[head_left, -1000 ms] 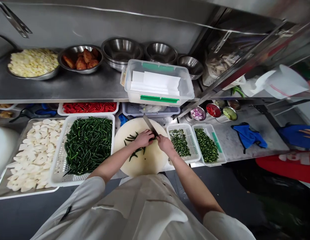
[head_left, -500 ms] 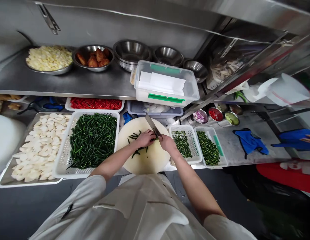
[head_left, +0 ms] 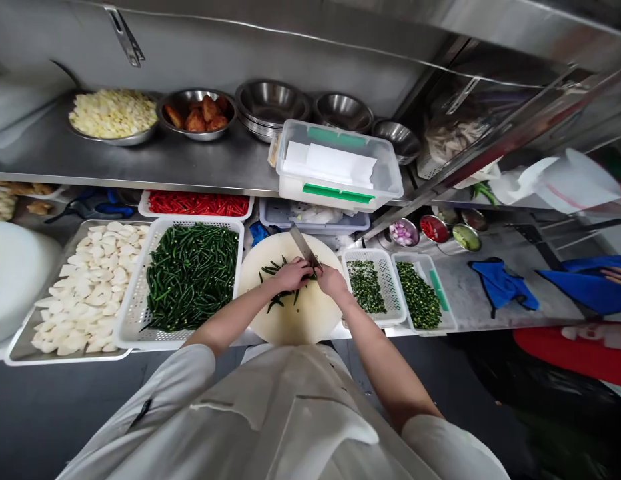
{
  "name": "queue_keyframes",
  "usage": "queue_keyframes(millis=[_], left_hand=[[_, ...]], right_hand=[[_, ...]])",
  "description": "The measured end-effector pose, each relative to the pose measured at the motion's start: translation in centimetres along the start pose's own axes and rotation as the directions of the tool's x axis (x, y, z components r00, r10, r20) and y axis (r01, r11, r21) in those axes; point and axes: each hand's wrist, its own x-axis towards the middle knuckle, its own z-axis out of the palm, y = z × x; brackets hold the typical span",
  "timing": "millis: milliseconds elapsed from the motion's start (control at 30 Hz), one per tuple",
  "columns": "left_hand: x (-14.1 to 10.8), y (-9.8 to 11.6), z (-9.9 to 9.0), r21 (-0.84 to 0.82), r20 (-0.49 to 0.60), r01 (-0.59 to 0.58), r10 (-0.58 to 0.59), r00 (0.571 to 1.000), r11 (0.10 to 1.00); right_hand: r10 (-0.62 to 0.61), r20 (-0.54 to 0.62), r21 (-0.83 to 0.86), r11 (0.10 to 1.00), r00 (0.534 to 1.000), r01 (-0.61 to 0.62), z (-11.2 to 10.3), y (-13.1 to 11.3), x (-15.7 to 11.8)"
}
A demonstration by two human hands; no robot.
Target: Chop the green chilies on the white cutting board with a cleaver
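On the round cutting board (head_left: 270,327) lie several green chilies (head_left: 277,299), mostly to the left of the blade. My right hand (head_left: 333,281) is wrapped round the handle of a kitchen knife (head_left: 303,245), whose broad blade points away and to the left. Close beside the blade, my left hand (head_left: 293,273) has its fingers curled down on green chilies, partly hidden beneath them. Left of the board stands a white basket heaped with whole green chilies (head_left: 193,277). To the right are a white basket of chopped green chilies (head_left: 366,287) and a clear container of more chopped chilies (head_left: 417,295).
A tray of white slices (head_left: 90,287) is at far left. Red chilies (head_left: 197,202) sit behind the green ones. A lidded plastic box (head_left: 340,167) juts over the shelf edge above the board. Blue cloths (head_left: 503,285) lie right, near another person's hand (head_left: 617,275).
The view has shifted slightly, so things at left appear farther right. Both hands stay at the board, with the knife at nearly the same place. At far right, the other person's blue cloth has changed shape.
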Motion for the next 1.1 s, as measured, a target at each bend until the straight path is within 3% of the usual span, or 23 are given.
queue_keyframes(millis=[567, 833, 1100], left_hand=[[-0.9, -0.7, -0.4, 0.025, -0.036, 0.025, -0.024, 0.999, 0.999], [-0.9, -0.7, -1.0, 0.018, -0.043, 0.042, -0.041, 0.998, 0.999], [-1.3, -0.6, -0.6, 0.039, -0.061, 0.062, -0.059, 0.996, 0.997]], right_hand=[[0.028, 0.017, 0.067, 0.997, 0.999, -0.029, 1.5, -0.4, -0.9], [0.003, -0.001, 0.066, 0.998, 1.000, -0.003, 0.5, -1.2, -0.2], [-0.030, 0.000, 0.033, 0.999, 1.000, 0.030, 1.0, -0.9, -0.3]])
